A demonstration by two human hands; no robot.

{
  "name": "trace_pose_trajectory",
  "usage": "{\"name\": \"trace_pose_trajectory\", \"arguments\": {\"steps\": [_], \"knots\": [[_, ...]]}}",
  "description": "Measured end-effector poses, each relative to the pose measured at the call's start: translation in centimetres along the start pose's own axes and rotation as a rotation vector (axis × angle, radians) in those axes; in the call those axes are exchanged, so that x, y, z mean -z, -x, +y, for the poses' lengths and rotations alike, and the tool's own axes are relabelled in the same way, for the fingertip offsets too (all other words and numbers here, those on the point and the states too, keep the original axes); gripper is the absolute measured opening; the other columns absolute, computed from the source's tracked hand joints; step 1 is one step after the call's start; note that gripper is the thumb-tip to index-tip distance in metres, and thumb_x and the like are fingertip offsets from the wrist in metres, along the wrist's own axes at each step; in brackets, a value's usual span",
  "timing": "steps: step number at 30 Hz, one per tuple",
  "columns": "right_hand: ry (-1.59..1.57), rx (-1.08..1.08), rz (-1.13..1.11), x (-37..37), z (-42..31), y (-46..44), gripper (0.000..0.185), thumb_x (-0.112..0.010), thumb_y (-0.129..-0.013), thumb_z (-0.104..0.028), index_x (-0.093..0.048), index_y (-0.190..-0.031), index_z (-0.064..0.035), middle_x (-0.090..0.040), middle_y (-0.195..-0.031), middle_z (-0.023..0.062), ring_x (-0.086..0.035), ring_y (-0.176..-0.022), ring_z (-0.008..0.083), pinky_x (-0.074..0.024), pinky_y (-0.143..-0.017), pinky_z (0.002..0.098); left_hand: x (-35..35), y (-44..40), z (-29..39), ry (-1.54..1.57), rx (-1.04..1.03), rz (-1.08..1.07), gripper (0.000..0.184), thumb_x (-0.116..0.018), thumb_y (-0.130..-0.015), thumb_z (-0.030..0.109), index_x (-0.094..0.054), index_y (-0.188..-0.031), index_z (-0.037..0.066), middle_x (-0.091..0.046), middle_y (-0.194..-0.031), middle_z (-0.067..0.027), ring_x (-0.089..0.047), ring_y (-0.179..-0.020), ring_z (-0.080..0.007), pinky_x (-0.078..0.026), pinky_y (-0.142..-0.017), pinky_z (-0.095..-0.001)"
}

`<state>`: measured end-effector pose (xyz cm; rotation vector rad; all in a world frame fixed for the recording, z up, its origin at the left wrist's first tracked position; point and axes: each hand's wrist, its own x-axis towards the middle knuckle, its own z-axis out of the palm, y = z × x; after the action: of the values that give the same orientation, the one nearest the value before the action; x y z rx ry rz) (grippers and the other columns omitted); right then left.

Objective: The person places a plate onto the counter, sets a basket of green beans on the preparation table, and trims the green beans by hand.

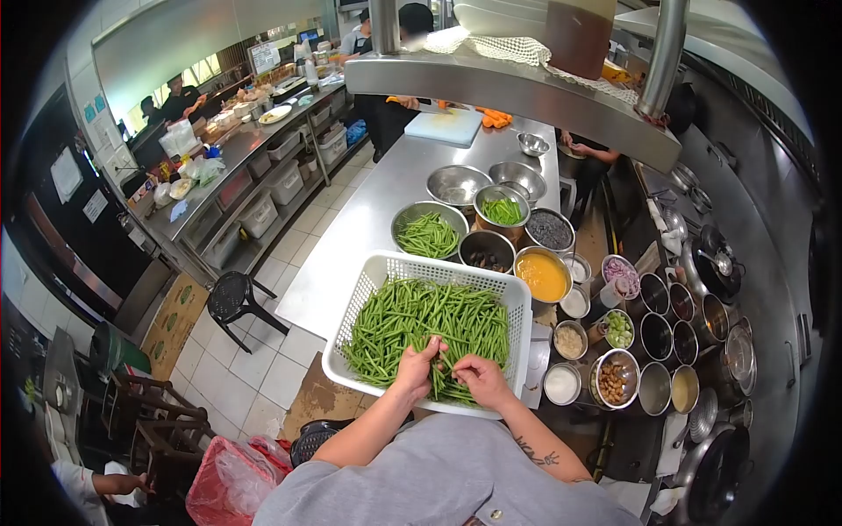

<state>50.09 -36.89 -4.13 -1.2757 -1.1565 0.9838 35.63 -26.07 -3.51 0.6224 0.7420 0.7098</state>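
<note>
A white perforated basket point(341, 358) full of green beans point(425, 320) lies at the near end of the steel table. Over the beans' near side, my left hand point(419, 368) is closed around a few green beans. Just to its right my right hand point(478, 377) is pinched, its fingertips at the end of a bean beside the left hand. Behind the basket, a metal bowl point(399, 219) holds more green beans, and a smaller bowl point(480, 203) holds cut green pieces.
A steel shelf point(517, 101) hangs over the table point(351, 237). Right of the basket stand a bowl of yellow liquid point(542, 275) and several containers. A black stool point(232, 298) is at left, a red-lined bin point(219, 482) lower left. Other people work farther back.
</note>
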Motion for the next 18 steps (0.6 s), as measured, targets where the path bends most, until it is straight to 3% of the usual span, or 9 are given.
{"name": "trace_pose_trajectory", "arguments": {"steps": [4,7,11,12,14,18], "knots": [[-0.112,-0.021,0.155,0.1,0.4,0.1,0.005,-0.059,-0.095,-0.003,-0.063,-0.097,-0.0001,-0.063,-0.08,0.0025,-0.058,-0.067,0.0084,-0.0482,-0.06,0.0224,-0.6,0.1,-0.1,0.092,0.089,0.054,0.015,-0.061,-0.1,0.02,-0.062,-0.108,0.008,-0.068,-0.092,-0.0038,-0.057,-0.074,-0.01,-0.046,-0.062,-0.0254],[-0.124,-0.157,0.394,0.2,-0.2,-0.4,0.009,-0.06,-0.095,-0.007,-0.063,-0.093,0.0014,-0.064,-0.08,0.0023,-0.058,-0.066,0.0079,-0.0476,-0.06,0.0222,-1.6,1.0,0.2,-0.151,-0.155,0.023,0.013,-0.061,-0.1,0.018,-0.061,-0.108,0.008,-0.068,-0.093,-0.0036,-0.058,-0.074,-0.0097,-0.047,-0.064,-0.0247],[0.231,-0.163,0.479,0.7,1.4,-0.9,0.014,-0.061,-0.096,-0.011,-0.061,-0.103,0.0014,-0.063,-0.079,0.0026,-0.057,-0.063,0.007,-0.0452,-0.054,0.0228,-3.7,3.3,1.3,-0.525,-0.513,-0.143,0.011,-0.064,-0.095,0.007,-0.064,-0.105,0.001,-0.071,-0.091,-0.007,-0.068,-0.081,-0.0136,-0.052,-0.072,-0.026],[0.115,-0.171,0.457,1.1,1.6,-1.0,0.015,-0.061,-0.096,-0.01,-0.061,-0.106,0.0013,-0.062,-0.078,0.0022,-0.057,-0.063,0.007,-0.0453,-0.054,0.0228,-4.5,4.5,2.4,-0.671,-0.596,-0.14,0.011,-0.066,-0.093,0.004,-0.066,-0.103,0.0,-0.071,-0.089,-0.0089,-0.07,-0.084,-0.0152,-0.053,-0.074,-0.0274],[-0.116,-0.183,0.411,2.6,1.7,-1.6,0.018,-0.061,-0.096,-0.01,-0.06,-0.11,0.0011,-0.061,-0.077,0.0012,-0.056,-0.063,0.007,-0.0457,-0.055,0.0229,-4.6,4.2,2.5,-0.733,-0.581,-0.153,0.012,-0.067,-0.092,0.005,-0.066,-0.103,0.0,-0.071,-0.087,-0.0078,-0.068,-0.082,-0.0129,-0.052,-0.074,-0.0272],[-0.231,-0.145,0.245,1.5,-2.0,-1.2,0.021,-0.062,-0.096,-0.007,-0.059,-0.115,-0.0006,-0.065,-0.084,0.0015,-0.059,-0.067,0.0072,-0.0476,-0.058,0.0211,-3.2,3.1,1.8,-0.896,-0.415,-0.164,0.014,-0.069,-0.092,0.01,-0.066,-0.101,0.001,-0.071,-0.088,-0.0076,-0.067,-0.081,-0.0127,-0.051,-0.071,-0.0278]]}}
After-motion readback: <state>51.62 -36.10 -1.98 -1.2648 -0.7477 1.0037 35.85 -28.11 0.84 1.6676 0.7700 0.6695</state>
